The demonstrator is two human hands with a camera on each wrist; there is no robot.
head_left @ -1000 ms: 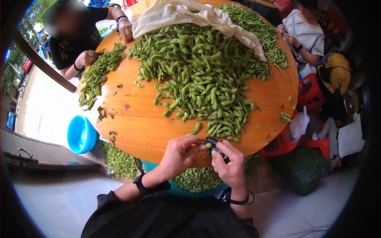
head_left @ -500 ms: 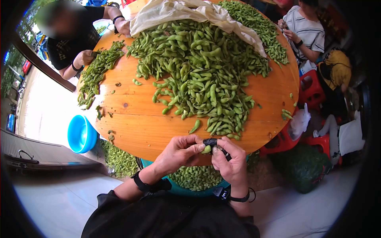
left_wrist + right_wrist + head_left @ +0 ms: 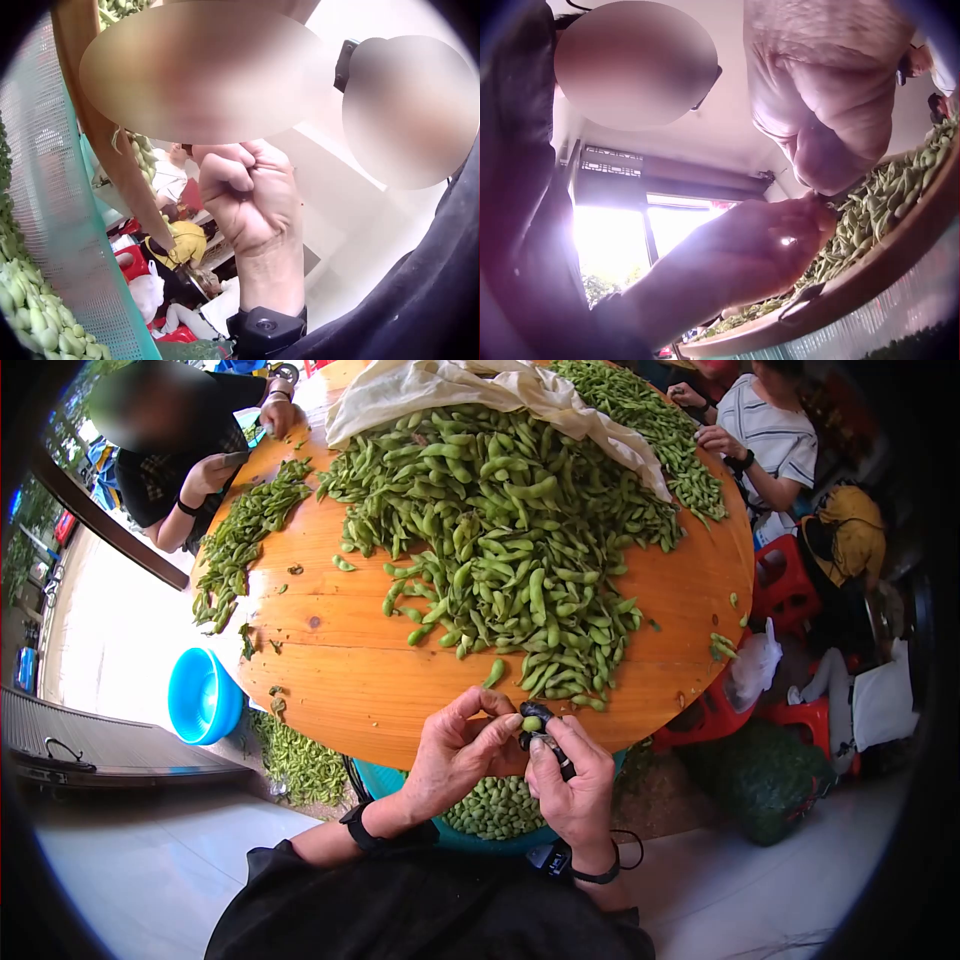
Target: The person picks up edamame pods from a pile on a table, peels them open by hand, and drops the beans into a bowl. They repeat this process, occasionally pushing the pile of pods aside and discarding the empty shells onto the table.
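Observation:
In the head view, my left hand (image 3: 457,745) pinches a green soybean pod (image 3: 531,724) between thumb and forefinger at the table's near edge. My right hand (image 3: 575,780) grips a small black tool (image 3: 537,710) whose tip meets the pod; its exact kind I cannot tell. Curled fingers of the left hand (image 3: 251,191) show in the left wrist view, while the pod is hidden there. From the right wrist, both hands come together close above the rim. A large heap of soybean pods (image 3: 500,530) lies just beyond them.
Below the table edge (image 3: 370,730) stands a teal basin (image 3: 375,780) full of pods. A blue basin (image 3: 203,695) is at left, with loose pods (image 3: 300,760) on the floor nearby. Two people sit across the table. Red stools (image 3: 785,585) and a dark green sack (image 3: 755,785) are at right.
The pod has turned between my fingers, and the black tool has tilted against it. The person at left has drawn a hand back from the heap; the person at right has parted their hands.

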